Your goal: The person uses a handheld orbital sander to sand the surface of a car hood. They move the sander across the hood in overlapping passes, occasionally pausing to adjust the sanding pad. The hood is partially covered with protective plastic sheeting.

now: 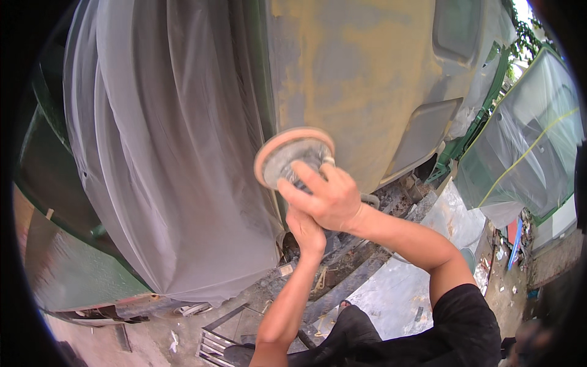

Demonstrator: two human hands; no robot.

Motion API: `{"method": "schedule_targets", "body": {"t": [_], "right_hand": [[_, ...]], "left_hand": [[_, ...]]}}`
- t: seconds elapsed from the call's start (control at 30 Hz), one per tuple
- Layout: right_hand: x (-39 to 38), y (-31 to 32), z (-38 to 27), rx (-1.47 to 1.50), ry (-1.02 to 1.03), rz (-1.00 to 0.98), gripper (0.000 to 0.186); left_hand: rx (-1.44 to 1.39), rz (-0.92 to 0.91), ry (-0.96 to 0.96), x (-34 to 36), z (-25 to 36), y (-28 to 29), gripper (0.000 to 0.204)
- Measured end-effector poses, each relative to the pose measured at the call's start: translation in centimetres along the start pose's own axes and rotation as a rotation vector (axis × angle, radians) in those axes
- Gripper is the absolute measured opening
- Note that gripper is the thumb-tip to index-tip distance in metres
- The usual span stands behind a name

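Observation:
A round disc sander point(291, 160) with an orange-tan pad rim and a grey body is held up at the left edge of a large panel point(342, 79). That panel is patchy yellow and grey, like a vehicle body being surfaced. My right hand point(333, 197) grips the top of the sander, fingers bent over its body. Just below, my left hand point(306, 232) is closed round the tool's lower part, most of its fingers hidden by the right hand. The pad stands tilted; whether its face touches the panel cannot be seen.
Translucent plastic sheeting point(177, 134) hangs over the left side. Recessed grey sections point(425, 131) sit in the panel's right. Further right stands a plastic-wrapped green frame point(526, 147) with a yellow strip. Below lie a pale sheet point(391, 293), a metal rack point(223, 336) and debris.

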State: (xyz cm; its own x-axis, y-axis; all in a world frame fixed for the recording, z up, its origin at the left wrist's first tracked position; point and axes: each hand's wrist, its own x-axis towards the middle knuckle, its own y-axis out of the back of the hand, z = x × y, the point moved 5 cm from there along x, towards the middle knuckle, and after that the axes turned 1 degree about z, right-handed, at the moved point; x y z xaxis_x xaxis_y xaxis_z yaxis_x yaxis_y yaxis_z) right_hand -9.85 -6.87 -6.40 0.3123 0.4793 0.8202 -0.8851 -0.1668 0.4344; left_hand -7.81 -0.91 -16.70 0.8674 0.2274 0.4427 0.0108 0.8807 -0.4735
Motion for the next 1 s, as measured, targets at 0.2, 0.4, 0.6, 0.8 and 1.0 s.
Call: {"method": "schedule_targets", "body": {"t": [0.2, 0.4, 0.6, 0.8, 1.0], "right_hand": [[5.4, 2.3, 3.4, 0.004, 0.058, 0.029, 0.037], [8.9, 3.0, 4.2, -0.023, 0.241, -0.022, 0.036], [0.7, 1.7, 1.6, -0.022, 0.323, -0.200, 0.029], [11.9, 4.9, 6.5, -0.020, 0.296, -0.030, 0.027], [3.7, 2.2, 3.0, -0.071, 0.508, -0.183, 0.034]], "left_hand": [[-0.154, -0.074, -0.030, 3.5, 2.5, -3.7, 0.049], [-0.371, -0.074, 0.000, 4.1, 2.0, -5.5, 0.048], [-0.588, 0.048, 0.241, -5.1, -3.2, -5.0, 0.052], [-0.541, -0.134, 0.105, 5.9, 3.0, -8.5, 0.049], [-0.575, 0.151, 0.251, -3.1, -2.5, -7.6, 0.050]]}}
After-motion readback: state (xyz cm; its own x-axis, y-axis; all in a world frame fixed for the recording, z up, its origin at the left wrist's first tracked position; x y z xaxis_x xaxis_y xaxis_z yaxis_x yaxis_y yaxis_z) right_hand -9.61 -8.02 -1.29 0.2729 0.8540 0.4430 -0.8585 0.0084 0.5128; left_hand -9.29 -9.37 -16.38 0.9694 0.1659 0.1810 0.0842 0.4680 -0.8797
